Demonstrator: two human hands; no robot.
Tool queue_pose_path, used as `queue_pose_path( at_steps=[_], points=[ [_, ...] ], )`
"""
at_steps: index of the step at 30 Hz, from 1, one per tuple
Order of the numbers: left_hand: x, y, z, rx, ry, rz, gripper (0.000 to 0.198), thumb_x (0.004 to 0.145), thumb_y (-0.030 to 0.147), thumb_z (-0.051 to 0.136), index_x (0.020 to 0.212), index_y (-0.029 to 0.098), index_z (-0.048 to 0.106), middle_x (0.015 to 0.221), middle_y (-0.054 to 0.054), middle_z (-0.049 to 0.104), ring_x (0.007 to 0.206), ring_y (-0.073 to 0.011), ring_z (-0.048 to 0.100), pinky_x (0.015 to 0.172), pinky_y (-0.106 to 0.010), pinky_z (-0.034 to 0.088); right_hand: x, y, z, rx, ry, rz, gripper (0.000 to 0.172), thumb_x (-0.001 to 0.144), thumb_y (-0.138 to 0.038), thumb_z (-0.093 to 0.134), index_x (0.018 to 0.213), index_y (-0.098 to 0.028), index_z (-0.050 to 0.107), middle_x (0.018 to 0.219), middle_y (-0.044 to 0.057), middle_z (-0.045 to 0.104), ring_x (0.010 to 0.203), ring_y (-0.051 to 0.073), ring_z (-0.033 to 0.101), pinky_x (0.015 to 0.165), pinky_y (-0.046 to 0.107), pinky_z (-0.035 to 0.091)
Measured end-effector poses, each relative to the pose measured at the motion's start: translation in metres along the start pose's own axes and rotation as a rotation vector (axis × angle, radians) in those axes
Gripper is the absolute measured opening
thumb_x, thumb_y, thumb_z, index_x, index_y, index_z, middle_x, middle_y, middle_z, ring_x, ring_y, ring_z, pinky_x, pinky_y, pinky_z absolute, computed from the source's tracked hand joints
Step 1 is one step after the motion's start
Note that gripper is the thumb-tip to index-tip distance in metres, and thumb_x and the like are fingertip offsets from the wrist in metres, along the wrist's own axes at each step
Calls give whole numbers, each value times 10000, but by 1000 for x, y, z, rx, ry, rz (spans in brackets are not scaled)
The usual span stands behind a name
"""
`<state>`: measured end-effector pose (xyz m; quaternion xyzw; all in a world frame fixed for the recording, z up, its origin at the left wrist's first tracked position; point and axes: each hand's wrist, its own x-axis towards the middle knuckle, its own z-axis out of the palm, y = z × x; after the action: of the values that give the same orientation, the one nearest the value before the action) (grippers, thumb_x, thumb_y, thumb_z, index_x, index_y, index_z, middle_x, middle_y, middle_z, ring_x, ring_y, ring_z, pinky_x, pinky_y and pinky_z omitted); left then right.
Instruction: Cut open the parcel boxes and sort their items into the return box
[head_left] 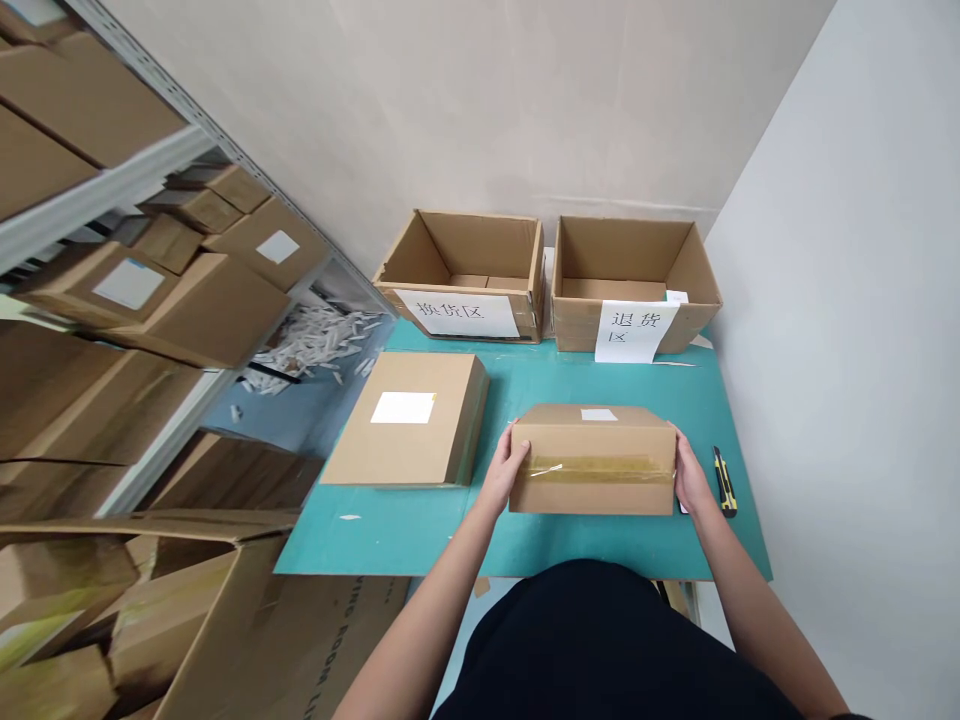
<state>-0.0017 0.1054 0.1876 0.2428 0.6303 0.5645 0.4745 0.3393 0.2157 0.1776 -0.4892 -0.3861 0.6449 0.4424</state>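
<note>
Between my two hands is a taped cardboard box [592, 490], its long side with clear yellowish tape facing me and a small white label on the face behind. My left hand [507, 470] grips its left end, thumb on the near side. At the right end, my right hand [690, 472] presses against the box, its fingers partly hidden. To the left lies a larger flat cardboard box [405, 450] with a white label. A yellow and black utility knife [724, 482] rests just right of my right hand. Part of a small dark object shows beneath that hand.
Two open cardboard boxes with paper signs, one left [536, 300] and one right [574, 318], stand at the back of the green table [360, 535]. Shelves [165, 440] packed with boxes line the left. A big open carton [262, 620] holds more boxes at lower left. A wall [847, 300] bounds the right.
</note>
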Motion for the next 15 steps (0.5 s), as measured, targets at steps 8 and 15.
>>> queue_pose_path(
  at_steps=[8,15],
  points=[
    [-53,-32,-21,-123,-19,-90,675,877,693,531,1408,276,534,1550,-65,479,1471,-297,371,1197,-426,324,-45,23,-14,38,55,162,485,885,-643,578,1279,-368,647,1385,-18,654,1355,281,536,1109,452,463],
    [-42,-38,-25,-202,-174,-347,727,747,425,727,1433,274,540,1546,-59,489,1407,-342,463,1141,-421,396,-37,23,-23,21,-94,329,495,782,-463,693,1251,-305,685,1270,28,726,1302,336,584,1084,501,470]
  ],
)
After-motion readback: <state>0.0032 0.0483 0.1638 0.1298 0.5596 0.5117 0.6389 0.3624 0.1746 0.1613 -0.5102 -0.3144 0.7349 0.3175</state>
